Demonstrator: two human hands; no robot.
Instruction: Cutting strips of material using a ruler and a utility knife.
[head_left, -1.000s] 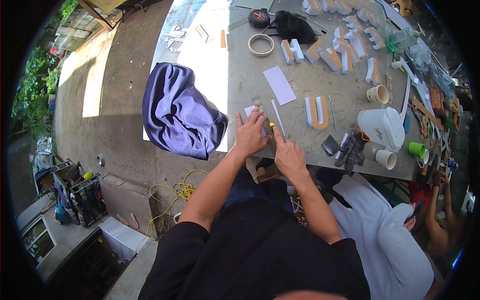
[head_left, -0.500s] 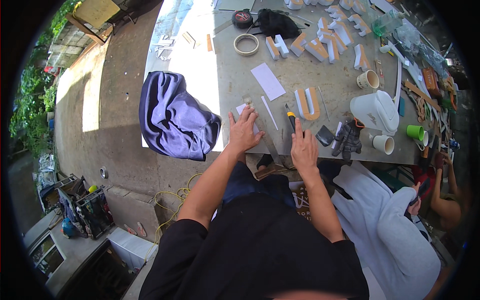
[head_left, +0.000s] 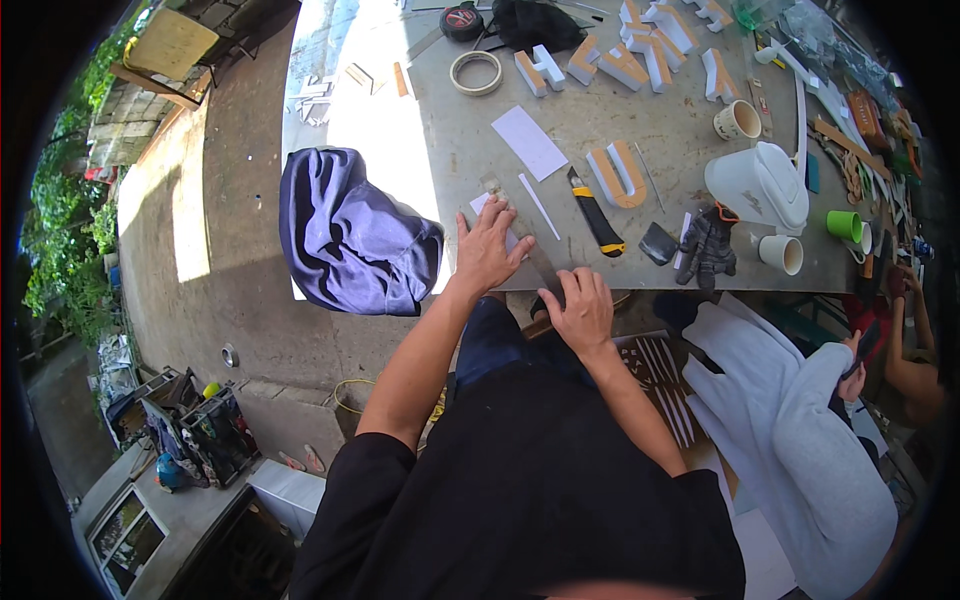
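My left hand (head_left: 485, 250) lies with fingers spread, pressing on a small white piece (head_left: 480, 204) and the metal blade of a try square (head_left: 543, 272). At the table's near edge my right hand (head_left: 583, 308) is closed around the lower end of that blade; its wooden stock sits partly behind the hand. Beyond the right hand rests a black and yellow utility knife (head_left: 597, 213), untouched. A thin white strip (head_left: 540, 207) and a white rectangular sheet (head_left: 529, 143) lie ahead of my hands. Right of the sheet is a U-shaped letter, white with a tan face (head_left: 628, 186).
Purple cloth (head_left: 350, 240) covers the table's left corner. A tape roll (head_left: 476, 73), a tape measure (head_left: 461, 22) and several cut letters (head_left: 658, 58) lie farther back. To the right are a dark glove (head_left: 708, 248), a white container (head_left: 755, 185), cups (head_left: 780, 255) and a seated person in grey (head_left: 790, 420).
My right hand has left the utility knife on the table and moved nearer to me, onto the try square. The knife now lies turned the other way. My left hand stays pressed down.
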